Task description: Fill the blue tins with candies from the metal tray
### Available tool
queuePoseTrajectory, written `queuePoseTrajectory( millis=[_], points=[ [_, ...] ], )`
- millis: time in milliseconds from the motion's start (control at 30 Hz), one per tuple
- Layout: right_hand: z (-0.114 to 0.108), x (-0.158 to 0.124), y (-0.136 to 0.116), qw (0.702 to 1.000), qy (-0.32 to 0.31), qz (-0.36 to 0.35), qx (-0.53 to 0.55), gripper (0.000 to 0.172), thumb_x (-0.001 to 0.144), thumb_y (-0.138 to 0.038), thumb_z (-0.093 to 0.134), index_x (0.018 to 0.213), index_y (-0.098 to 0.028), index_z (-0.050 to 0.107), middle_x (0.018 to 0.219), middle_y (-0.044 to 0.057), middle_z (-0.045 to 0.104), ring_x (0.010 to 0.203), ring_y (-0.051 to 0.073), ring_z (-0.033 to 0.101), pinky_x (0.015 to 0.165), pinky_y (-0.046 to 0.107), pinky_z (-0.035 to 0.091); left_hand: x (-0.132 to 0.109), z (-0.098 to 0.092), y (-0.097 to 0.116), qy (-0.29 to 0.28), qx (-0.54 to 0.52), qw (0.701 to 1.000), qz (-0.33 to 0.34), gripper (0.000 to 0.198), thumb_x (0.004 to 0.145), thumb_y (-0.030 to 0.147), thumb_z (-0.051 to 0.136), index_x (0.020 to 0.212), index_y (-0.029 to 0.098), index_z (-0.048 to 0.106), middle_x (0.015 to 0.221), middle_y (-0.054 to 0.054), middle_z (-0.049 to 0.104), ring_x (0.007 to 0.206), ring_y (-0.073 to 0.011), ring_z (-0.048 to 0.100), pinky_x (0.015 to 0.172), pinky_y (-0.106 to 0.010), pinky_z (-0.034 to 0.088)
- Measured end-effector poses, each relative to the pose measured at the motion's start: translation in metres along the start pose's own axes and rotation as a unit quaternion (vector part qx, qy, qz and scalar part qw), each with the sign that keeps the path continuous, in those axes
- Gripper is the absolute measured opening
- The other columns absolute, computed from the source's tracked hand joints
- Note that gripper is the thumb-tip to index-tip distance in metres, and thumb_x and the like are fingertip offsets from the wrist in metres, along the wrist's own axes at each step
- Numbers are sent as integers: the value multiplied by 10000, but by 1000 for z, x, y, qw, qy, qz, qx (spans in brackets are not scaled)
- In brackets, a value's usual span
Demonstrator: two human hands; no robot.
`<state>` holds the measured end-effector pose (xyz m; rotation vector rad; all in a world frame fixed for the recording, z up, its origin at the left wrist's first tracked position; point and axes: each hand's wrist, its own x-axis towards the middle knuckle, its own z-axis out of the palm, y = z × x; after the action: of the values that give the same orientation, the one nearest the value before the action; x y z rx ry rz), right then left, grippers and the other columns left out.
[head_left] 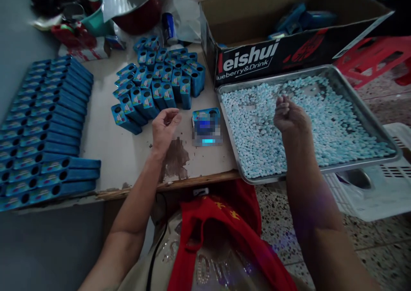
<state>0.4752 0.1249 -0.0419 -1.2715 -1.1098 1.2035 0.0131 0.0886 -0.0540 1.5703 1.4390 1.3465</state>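
Note:
My left hand [165, 130] is above the table, loosely curled, a gap showing between thumb and forefinger and nothing visible in it. It is nearest to a loose cluster of small blue boxes [147, 98], each with a round hole in its top end. A single blue box [206, 112], partly blurred by pixels, lies just right of that hand. My right hand [291, 116] is closed with the fingertips bunched, over a metal tray [236, 154]. Whatever it grips, if anything, is hidden. Small pale blue and white pellets [257, 132] cover most of the tray.
Rows of matching blue boxes [48, 128] stand packed at the left. Behind the tray is a cardboard box [250, 61] with blue pieces inside. A blue can [169, 27] and bowls [138, 19] are at the back. White plastic crates [382, 192] are under the tray's right side.

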Motion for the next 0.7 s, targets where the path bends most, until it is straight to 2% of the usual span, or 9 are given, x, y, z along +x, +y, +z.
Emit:
queuePoseTrajectory(
  millis=[67, 133, 200, 300, 367, 500, 600, 700],
  points=[
    [11, -9, -8, 998, 20, 59, 24, 444, 1091, -482, 740, 798, -317, 450, 748, -42, 374, 581, 132, 287, 567, 378, 298, 1, 2, 2, 2, 2, 1000, 1, 503, 981, 705, 899, 1175, 250, 807, 1099, -74, 858, 1042, -247, 829, 980, -386, 703],
    [30, -19, -14, 992, 44, 113, 47, 408, 1121, -482, 769, 838, -288, 548, 726, -50, 454, 522, 89, 272, 511, 325, 256, 1, 7, 6, -6, 6, 1000, 11, 514, 986, 721, 892, 1173, 250, 811, 1078, -72, 853, 1014, -244, 827, 948, -378, 704],
    [49, -26, -18, 988, 35, 139, 51, 365, 1029, -464, 901, 882, -268, 630, 740, -38, 571, 522, 78, 372, 484, 255, 302, 2, 11, 10, -13, 15, 1000, 19, 524, 996, 743, 877, 1170, 252, 814, 1085, -76, 858, 1020, -249, 829, 945, -378, 706],
    [68, -34, -22, 985, -14, 165, 42, 265, 818, -230, 983, 908, -260, 736, 880, 13, 748, 681, 121, 623, 570, 221, 507, 2, 17, 9, -20, 26, 999, 25, 534, 1009, 763, 858, 1162, 253, 819, 1125, -84, 871, 1066, -257, 836, 993, -387, 707],
    [73, -38, -25, 984, -36, 171, 22, 253, 762, -147, 942, 904, -277, 778, 961, 40, 803, 771, 167, 699, 626, 260, 599, 1, 19, 4, -22, 23, 999, 27, 539, 1015, 766, 853, 1168, 250, 815, 1156, -90, 873, 1100, -257, 842, 1032, -392, 704],
    [76, -43, -39, 988, -56, 144, -10, 196, 831, -211, 976, 922, -288, 820, 1015, 67, 835, 857, 212, 773, 716, 323, 695, -6, 25, -11, -32, 5, 999, 11, 471, 1040, 690, 867, 1178, 243, 811, 1198, -106, 877, 1134, -259, 856, 1056, -402, 706],
    [86, -43, -57, 988, -77, 130, -24, 177, 871, -235, 995, 982, -234, 857, 984, 80, 836, 810, 176, 777, 731, 293, 681, -12, 27, -16, -38, -20, 999, -3, 410, 1042, 616, 881, 1188, 237, 822, 1216, -113, 883, 1145, -257, 862, 1074, -400, 704],
    [104, -42, -78, 985, -108, 112, -71, 165, 914, -259, 989, 996, -210, 854, 913, 73, 822, 698, 151, 715, 620, 278, 610, -14, 25, -12, -53, -50, 997, 5, 397, 1049, 598, 877, 1212, 240, 822, 1248, -114, 885, 1184, -261, 859, 1114, -412, 692]
  ],
)
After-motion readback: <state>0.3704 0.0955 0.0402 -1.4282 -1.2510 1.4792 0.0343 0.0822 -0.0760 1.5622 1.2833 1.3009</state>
